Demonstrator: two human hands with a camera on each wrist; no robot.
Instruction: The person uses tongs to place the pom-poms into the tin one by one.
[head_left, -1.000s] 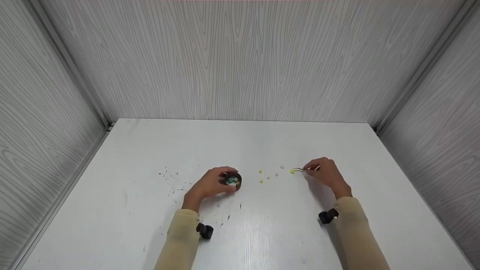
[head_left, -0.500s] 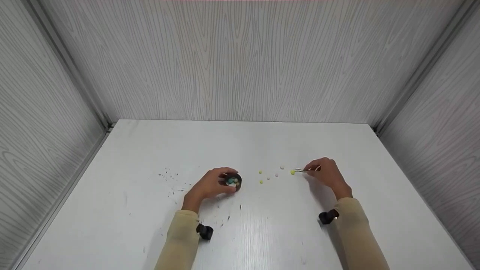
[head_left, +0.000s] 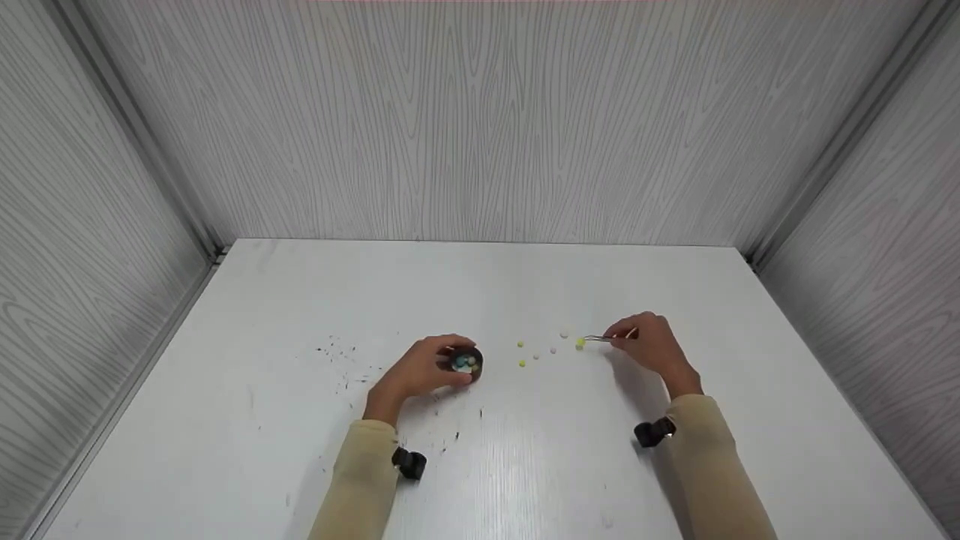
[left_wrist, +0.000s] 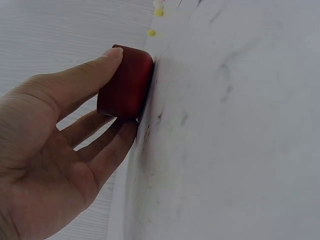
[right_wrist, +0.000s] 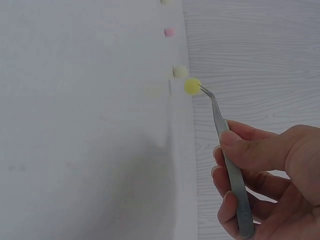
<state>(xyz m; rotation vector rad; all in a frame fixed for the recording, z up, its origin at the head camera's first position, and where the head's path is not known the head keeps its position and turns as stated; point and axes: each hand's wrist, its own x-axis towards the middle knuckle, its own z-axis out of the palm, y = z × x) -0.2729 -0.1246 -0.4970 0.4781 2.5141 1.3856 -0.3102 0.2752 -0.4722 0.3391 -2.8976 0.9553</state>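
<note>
My left hand (head_left: 416,369) grips a small round cup, dark red on its outside in the left wrist view (left_wrist: 131,82), with thumb and fingers on opposite sides. The cup stands on the table, and several small balls in teal and pale tones show inside it in the head view. My right hand (head_left: 654,350) pinches metal tweezers (right_wrist: 231,170) with bent tips. At those tips is a yellow ball (right_wrist: 192,86), close over the table in the head view. Just left of it lies a whitish ball (head_left: 564,334).
Between the hands lie two yellow balls, one nearer (head_left: 522,363) and one farther (head_left: 520,344), and pale pinkish balls (head_left: 553,350). Dark specks and marks (head_left: 341,349) dot the white table (head_left: 480,292) on the left. Panels (head_left: 472,127) wall it at the back and sides.
My right hand with the tweezers and the yellow ball has shifted slightly left and up in the head view. The left hand and cup stay in place.
</note>
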